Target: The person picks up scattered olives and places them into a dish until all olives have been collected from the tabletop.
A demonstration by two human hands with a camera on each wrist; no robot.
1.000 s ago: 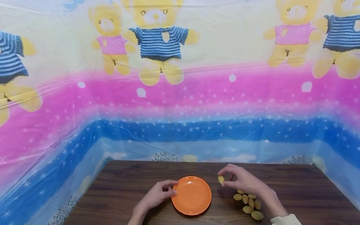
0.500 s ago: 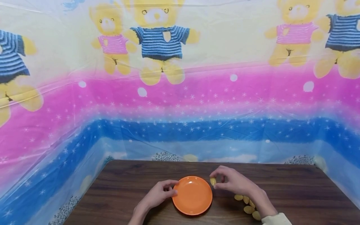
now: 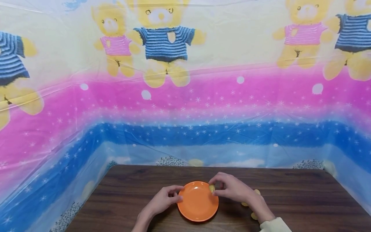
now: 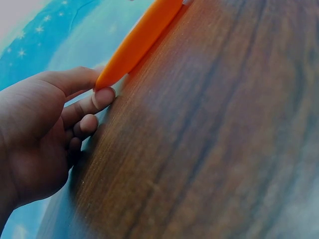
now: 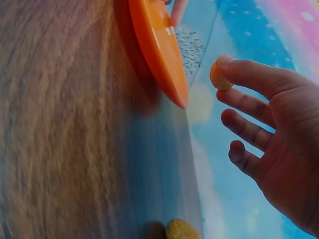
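Note:
In the head view an orange plate (image 3: 198, 204) lies on the dark wooden table. My left hand (image 3: 166, 199) holds its left rim, thumb above and index finger at the edge, as the left wrist view shows with the plate (image 4: 142, 42) seen side-on. My right hand (image 3: 232, 188) pinches a small oval yellow-brown nut (image 3: 212, 188) between thumb and index finger, over the plate's upper right rim. In the right wrist view the nut (image 5: 219, 77) is off the plate, and the other fingers are spread apart. Whether it is a nut or a dried fruit is hard to tell.
Several similar nuts (image 3: 244, 204) lie on the table (image 3: 313, 199) to the right, mostly hidden under my right forearm. One nut (image 5: 182, 229) shows at the bottom of the right wrist view. A teddy-bear-patterned sheet (image 3: 185, 135) stands behind the table and along its sides.
My right hand has moved left with the nut, from above the pile to the plate's rim. The forearm now covers most of the pile. My left hand stays on the plate.

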